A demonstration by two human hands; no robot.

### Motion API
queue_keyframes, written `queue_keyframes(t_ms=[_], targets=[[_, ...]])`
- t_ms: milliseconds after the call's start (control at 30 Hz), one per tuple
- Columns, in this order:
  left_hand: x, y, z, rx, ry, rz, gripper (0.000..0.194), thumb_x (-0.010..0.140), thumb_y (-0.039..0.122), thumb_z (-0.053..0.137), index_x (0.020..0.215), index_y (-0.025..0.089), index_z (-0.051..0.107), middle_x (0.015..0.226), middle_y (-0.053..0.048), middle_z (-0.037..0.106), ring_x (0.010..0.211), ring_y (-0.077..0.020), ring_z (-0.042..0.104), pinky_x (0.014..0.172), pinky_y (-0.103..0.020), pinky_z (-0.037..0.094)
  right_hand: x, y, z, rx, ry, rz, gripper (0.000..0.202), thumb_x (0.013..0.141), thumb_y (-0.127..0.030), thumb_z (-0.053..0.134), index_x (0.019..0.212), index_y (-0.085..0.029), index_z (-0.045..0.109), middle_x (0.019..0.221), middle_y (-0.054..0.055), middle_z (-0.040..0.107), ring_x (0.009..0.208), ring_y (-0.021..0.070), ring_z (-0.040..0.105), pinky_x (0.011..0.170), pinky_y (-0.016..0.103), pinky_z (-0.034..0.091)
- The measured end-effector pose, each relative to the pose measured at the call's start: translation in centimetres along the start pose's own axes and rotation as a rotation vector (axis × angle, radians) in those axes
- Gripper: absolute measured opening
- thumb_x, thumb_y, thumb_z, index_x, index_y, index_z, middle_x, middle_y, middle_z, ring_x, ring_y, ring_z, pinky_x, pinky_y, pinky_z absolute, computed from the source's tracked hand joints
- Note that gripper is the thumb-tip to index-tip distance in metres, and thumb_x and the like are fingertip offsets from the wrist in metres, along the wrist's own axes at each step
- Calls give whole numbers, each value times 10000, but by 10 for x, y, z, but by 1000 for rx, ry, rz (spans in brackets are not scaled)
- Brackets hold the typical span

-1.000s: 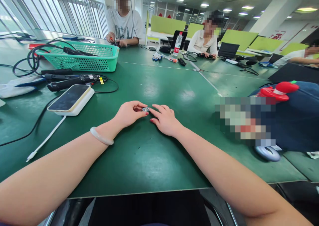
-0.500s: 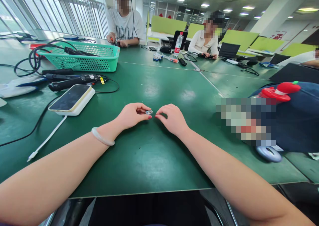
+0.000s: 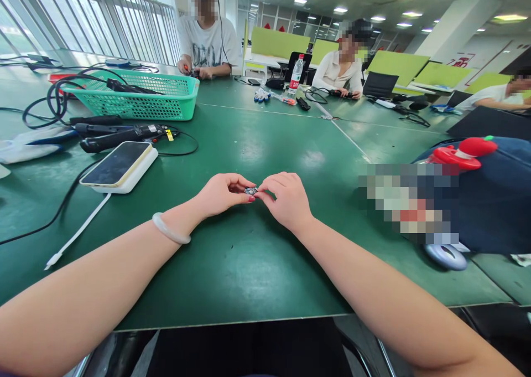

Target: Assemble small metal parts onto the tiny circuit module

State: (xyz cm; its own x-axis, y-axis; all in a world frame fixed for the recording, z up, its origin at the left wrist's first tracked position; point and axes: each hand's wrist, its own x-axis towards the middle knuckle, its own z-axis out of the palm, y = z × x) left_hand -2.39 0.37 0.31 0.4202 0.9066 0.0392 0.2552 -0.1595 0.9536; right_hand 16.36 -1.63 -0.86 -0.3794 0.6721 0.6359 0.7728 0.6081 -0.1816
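Note:
My left hand (image 3: 224, 195), with a pale bangle on its wrist, pinches a small shiny silver-and-dark object (image 3: 250, 191) between thumb and fingers. Its exact kind is too small to make out, and the fingers cover part of it. From the other side, my right hand (image 3: 288, 200) has its thumb and forefinger pinched at the object's right end. Both hands are just over the green table (image 3: 249, 277), close to its middle.
To the left lie a phone on a white block (image 3: 120, 166), a white cable (image 3: 78, 230), black handheld devices (image 3: 120, 138) and a green basket (image 3: 136, 100). A dark blue bag (image 3: 489, 200) and a bottle (image 3: 296, 75) stand right and back. Other people sit across the table.
My right hand has moved slightly left, closing the gap, and its fingertips now meet the silvery object. My left hand has shifted a little to the right with it.

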Motion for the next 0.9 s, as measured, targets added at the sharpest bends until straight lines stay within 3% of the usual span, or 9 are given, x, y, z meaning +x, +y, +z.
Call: queue_keyframes(t_ms=[200,600,900], targets=[[1,-4,-2,-2,-35,20,370,628,238,743,971,131,658,865,-62,720,786,-165,661,794,-327,526,-1,1,0,84,25,88,166,816,-383,611,812,-218,628,833,10,679,835,175,577,773,319,381],[-1,2,-1,-25,-59,-7,361,627,217,736,969,126,664,897,-66,722,815,-170,662,834,-337,518,-1,0,0,81,16,7,83,805,-303,638,790,-222,645,843,-3,675,812,155,566,747,307,372],[0,-3,-1,-60,-58,0,404,631,270,745,1003,130,672,935,-83,718,877,-197,662,886,-365,501,0,0,-2,65,-13,52,160,822,-368,606,771,-217,612,832,7,666,815,163,559,752,311,364]])
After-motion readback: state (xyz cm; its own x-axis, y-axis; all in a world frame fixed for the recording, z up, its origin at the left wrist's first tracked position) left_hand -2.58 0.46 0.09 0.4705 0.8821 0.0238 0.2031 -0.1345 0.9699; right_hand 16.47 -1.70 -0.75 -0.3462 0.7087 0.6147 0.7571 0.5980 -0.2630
